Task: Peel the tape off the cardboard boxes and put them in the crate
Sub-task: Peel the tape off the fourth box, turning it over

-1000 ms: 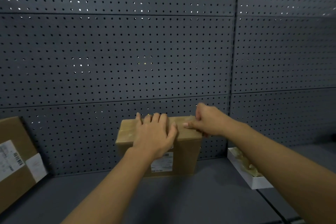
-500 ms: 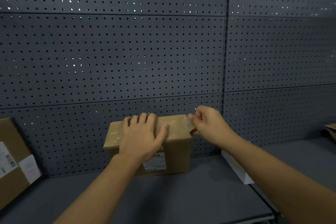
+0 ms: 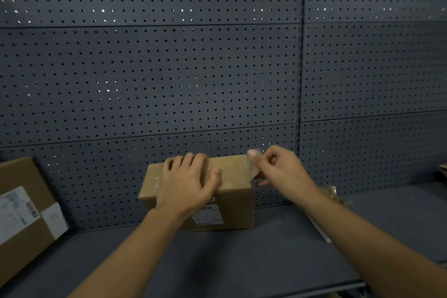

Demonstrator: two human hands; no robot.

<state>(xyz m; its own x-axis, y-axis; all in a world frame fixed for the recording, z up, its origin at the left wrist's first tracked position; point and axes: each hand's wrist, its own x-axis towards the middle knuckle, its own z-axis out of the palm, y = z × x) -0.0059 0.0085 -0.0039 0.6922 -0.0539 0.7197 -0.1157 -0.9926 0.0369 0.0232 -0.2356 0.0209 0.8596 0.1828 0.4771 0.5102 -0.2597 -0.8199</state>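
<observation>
Cardboard, plain brown, makes up the small box (image 3: 232, 191) that stands on the grey shelf (image 3: 242, 256), its back close to the perforated metal wall (image 3: 169, 68), too close to tell whether they touch. A printed label (image 3: 208, 215) faces me on its front side. The left hand (image 3: 186, 181) lies flat on the lid with fingers spread and straight, and I take that as a brace: the weight keeps the light box from lifting or sliding while the other hand pulls. The right hand (image 3: 278, 169) works at the box's right top edge, thumb and forefinger pinched on the loose end of the clear tape (image 3: 252, 167), which stands up off the corner in a glossy, half-seen flap. The rest of the strip seems to run on across the lid under the left palm, so by my reckoning the peel has only begun. Pulling low and back along the lid should free it cleanly; a sharp tug could snap the film or tear the paper face.

A larger labelled carton (image 3: 21, 215) leans at the far left. Something pale and crumpled (image 3: 332, 195) shows behind the right forearm, too hidden to name. No crate is in sight from where I stand.
</observation>
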